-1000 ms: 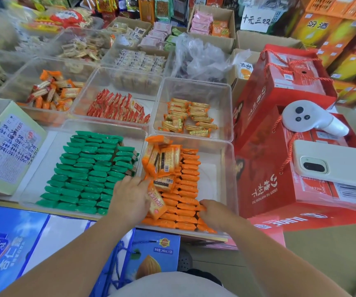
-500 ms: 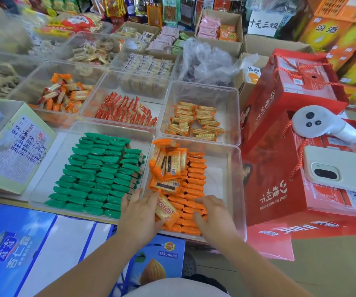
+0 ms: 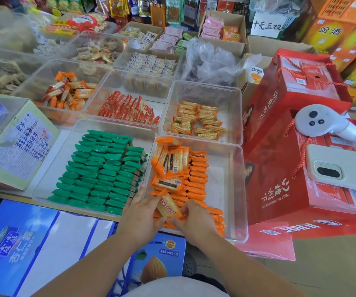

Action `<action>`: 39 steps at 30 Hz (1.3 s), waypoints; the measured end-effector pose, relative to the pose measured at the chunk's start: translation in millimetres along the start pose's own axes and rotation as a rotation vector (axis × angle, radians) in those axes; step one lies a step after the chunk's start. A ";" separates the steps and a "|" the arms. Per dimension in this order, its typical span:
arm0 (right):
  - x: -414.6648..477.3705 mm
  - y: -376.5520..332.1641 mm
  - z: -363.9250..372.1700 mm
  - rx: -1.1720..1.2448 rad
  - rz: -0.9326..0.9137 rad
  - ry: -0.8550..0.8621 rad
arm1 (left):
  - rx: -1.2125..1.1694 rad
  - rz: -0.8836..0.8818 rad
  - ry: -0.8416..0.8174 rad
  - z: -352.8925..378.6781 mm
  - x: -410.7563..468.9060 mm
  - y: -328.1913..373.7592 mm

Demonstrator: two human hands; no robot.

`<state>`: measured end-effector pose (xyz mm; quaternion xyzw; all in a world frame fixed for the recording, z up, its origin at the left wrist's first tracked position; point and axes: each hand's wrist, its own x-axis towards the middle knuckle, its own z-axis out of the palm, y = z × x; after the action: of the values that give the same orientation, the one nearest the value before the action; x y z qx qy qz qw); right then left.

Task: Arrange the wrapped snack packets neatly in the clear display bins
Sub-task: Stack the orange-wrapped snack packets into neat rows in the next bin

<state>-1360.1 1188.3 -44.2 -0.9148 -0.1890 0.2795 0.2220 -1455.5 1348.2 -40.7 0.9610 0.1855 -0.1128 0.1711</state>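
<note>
A clear bin [image 3: 233, 189] at the front holds orange snack packets: a neat row [image 3: 197, 179] on edge and a loose pile [image 3: 169, 163] on its left side. My left hand [image 3: 139, 213] and my right hand [image 3: 194, 217] meet at the bin's near edge, and both pinch one orange packet [image 3: 168, 207] tilted above the row. To the left, another clear bin [image 3: 50, 168] holds green packets [image 3: 102, 170] in tidy rows.
Behind stand more clear bins with orange biscuits [image 3: 196, 121], red packets [image 3: 127, 109] and mixed snacks [image 3: 70, 91]. Red gift boxes [image 3: 279, 168] on the right carry a white controller [image 3: 327, 125] and a phone [image 3: 342, 168]. Blue cartons [image 3: 22, 243] lie below.
My right hand slid left from the row's near end to meet my left hand. Both now hold the single packet that my left hand held alone.
</note>
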 end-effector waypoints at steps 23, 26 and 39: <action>43.9 68.3 -57.3 -0.152 -0.009 -0.049 | 0.141 0.068 -0.046 7.5 -9.2 -12.2; 48.8 72.8 -49.9 -0.133 0.055 -0.104 | 0.110 0.081 -0.035 6.4 -8.7 -13.3; 54.6 -7.7 -47.5 -0.027 -0.150 0.161 | -0.002 0.080 0.141 20.9 -11.4 -21.2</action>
<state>-1291.3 1206.1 -28.1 -0.9205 -0.2421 0.1852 0.2444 -1477.4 1355.3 -62.7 0.9731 0.1587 -0.0375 0.1627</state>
